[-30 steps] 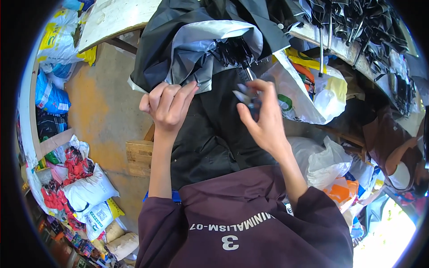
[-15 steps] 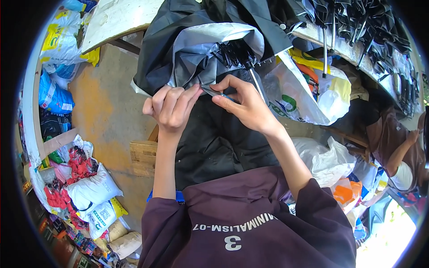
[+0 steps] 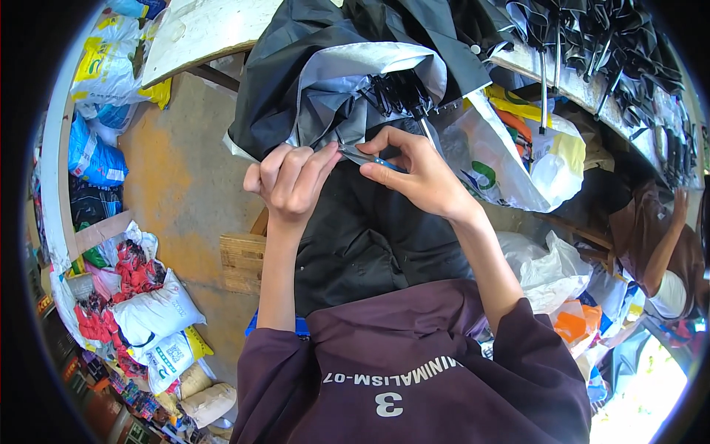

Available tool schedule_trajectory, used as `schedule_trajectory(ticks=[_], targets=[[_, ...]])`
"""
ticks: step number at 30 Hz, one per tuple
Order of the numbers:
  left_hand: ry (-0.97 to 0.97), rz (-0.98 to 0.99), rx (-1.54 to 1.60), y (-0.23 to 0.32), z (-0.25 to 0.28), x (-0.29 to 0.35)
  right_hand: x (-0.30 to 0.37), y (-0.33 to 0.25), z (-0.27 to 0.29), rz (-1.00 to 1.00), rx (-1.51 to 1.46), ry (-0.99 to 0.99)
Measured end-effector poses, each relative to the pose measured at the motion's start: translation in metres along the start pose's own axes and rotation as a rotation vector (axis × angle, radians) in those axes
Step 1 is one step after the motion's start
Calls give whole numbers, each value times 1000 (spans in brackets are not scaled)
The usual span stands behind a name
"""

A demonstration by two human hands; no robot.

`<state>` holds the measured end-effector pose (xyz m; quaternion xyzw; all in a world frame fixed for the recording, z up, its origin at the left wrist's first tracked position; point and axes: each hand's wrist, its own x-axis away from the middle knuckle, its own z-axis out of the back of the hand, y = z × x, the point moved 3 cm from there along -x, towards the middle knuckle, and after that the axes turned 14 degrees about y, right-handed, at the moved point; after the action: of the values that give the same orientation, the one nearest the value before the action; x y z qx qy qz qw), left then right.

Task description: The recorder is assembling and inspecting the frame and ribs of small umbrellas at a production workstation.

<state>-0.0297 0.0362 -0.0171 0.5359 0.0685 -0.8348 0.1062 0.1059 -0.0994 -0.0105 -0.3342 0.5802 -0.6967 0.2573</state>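
A black umbrella canopy with a silver-grey lining lies bunched before me, hanging off the bench. Inside its fold sits a bundle of black ribs, and a metal shaft runs down from it. The fingertips of my left hand are closed on the edge of the lining. Between the thumb and fingers of my right hand is a small pair of thread snips with some blue on it. The blades point left and meet the fabric at my left fingertips; the exact contact is too small to make out.
A white bench stands at the back left. More umbrella frames lie on the far right bench. A white plastic bag hangs right of my hands. Filled sacks line the left side. Another person is at the right.
The thread snips have turned slightly in my right hand, showing more of their blue part. Both hands stay together at the lining edge. The whole view has shifted a little.
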Motion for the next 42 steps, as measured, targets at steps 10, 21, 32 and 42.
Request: schedule_trajectory(ticks=[10,21,32,42], targets=[[20,3,4,0,0,-1,-3,0,7,-48,-48,-21],[16,-3,7,2,1,-2,7,-7,20,32,29,28],[-17,0,-33,3,0,-3,49,47,62,21,262,343],[81,91,-29,9,6,-44,64,-44,76,-39,-177,321]])
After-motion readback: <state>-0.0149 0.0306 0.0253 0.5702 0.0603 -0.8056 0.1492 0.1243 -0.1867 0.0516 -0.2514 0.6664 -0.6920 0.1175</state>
